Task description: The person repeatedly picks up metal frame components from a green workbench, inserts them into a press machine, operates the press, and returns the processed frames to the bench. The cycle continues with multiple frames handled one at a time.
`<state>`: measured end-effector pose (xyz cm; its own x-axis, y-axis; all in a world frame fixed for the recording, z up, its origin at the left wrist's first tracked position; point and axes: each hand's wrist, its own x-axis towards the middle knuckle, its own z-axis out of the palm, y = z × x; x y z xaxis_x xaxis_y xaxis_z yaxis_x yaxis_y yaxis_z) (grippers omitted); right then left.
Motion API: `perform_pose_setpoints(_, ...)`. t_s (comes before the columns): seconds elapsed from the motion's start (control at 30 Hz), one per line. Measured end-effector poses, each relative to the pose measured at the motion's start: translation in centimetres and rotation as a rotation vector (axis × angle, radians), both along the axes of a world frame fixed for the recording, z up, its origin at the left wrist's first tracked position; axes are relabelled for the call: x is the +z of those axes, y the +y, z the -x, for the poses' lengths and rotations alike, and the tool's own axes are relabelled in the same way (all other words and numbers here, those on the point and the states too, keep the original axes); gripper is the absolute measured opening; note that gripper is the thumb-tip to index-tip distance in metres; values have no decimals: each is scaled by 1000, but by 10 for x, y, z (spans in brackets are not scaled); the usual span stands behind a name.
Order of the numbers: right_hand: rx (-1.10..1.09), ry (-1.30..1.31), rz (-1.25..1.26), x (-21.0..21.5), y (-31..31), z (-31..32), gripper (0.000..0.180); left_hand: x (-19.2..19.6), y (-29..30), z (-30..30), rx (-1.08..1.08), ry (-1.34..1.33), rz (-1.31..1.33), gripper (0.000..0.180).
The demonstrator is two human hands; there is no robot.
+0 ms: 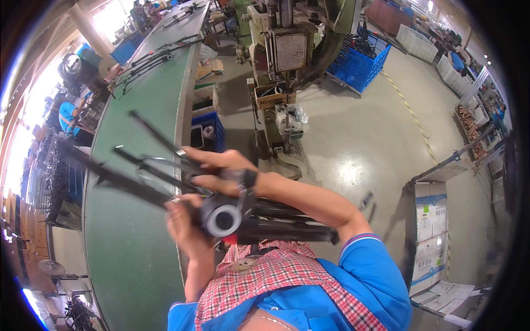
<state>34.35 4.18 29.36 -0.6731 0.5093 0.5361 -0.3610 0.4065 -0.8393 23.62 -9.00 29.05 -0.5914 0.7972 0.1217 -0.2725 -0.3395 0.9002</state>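
Black metal fills my view: a folding frame point(165, 182) of thin rods and thicker tubes, held up close below the head camera, over the near edge of the long green desk point(132, 265). My left hand point(185, 226) has its grip clenched around the thick end beside a round black hub point(223, 219) with a pale ring. My right hand point(218, 171) lies across the rods higher up, fingers wrapped over them, its grip grasping the bundle, a black band at the wrist. Thin rods fan out to the left above the desk; thick tubes run right under my forearm. Where the rods join is hidden by my hands, and I cannot make out the fingertips underneath.
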Motion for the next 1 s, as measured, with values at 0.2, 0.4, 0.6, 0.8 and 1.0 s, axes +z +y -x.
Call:
perform_pose_setpoints(0.2, -475, -46, 573, -121, 8, -74, 53, -110, 82, -34, -335, -190, 392, 32)
perform_pose_setpoints(0.4, -791, -200, 690, -157, 30, -84, 47, -147, 150, -50, -568, -275, 557, 35)
perform_pose_setpoints(0.6, -950, -203, 688, -152, 52, -91, 45, -164, 191, -58, -690, -270, 599, 34)
perform_pose_setpoints(0.8, -1029, -309, 542, -156, 60, -108, 43, -169, 196, -74, -709, -216, 613, 39)
perform_pose_setpoints(1.0, -997, -288, 554, -156, 65, -129, 42, -163, 195, -96, -682, -226, 610, 40)
